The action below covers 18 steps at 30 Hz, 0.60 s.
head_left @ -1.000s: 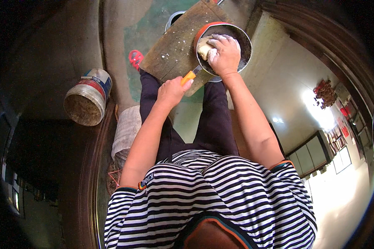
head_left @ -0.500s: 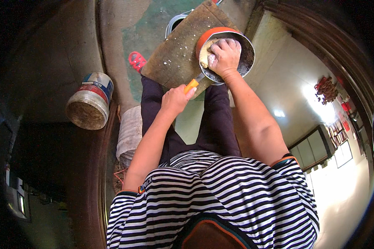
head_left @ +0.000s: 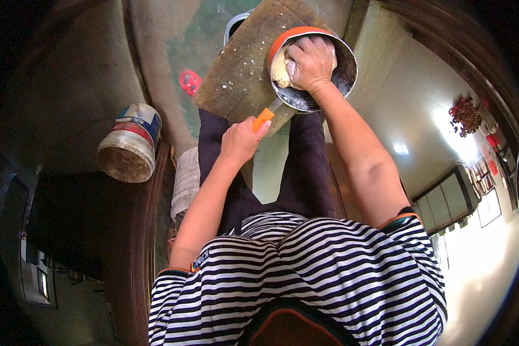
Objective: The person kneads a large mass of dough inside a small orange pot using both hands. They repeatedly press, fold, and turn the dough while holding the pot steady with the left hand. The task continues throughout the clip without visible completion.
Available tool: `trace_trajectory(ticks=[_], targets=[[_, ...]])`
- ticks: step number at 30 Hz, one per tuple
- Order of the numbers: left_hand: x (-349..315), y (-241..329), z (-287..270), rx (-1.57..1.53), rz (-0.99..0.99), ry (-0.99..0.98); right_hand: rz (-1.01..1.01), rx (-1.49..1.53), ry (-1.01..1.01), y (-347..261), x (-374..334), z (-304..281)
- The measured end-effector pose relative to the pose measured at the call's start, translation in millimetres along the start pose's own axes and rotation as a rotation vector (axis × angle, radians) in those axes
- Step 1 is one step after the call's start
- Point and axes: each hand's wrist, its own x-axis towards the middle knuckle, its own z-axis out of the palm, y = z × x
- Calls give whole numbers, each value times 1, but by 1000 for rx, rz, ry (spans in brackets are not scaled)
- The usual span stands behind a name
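An orange-red pan (head_left: 347,81) with a dark, flour-smeared inside stands tilted on a worn wooden board (head_left: 225,81). Its orange handle (head_left: 263,119) points toward me, and my left hand (head_left: 240,140) is wrapped round the end of it. Inside the pan lies a lump of pale yellow dough (head_left: 281,70). My right hand (head_left: 311,62), floury on the fingers, presses down on the dough with its fingers curled over it. Part of the dough is hidden under that hand.
White flour specks dot the board. Left of it a red clog (head_left: 190,82) shows on the floor, and further left a dirty white, red and blue bucket (head_left: 131,144). Behind the board is the rim of a pale basin (head_left: 230,27). A whitish sack (head_left: 185,179) stands beside my left leg.
The pan has shifted slightly in view and now shows more of its inside at the near side. My right hand has moved a little up and left over the dough. My left hand keeps its grip.
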Motion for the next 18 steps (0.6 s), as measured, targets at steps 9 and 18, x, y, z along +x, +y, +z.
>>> trace_trajectory(ticks=[9,18], targets=[[-3,1,-3,18,-12,10,251,165,-8,-5,-13,-41],[8,-3,5,13,46,21,998,141,-193,16,-3,-13]])
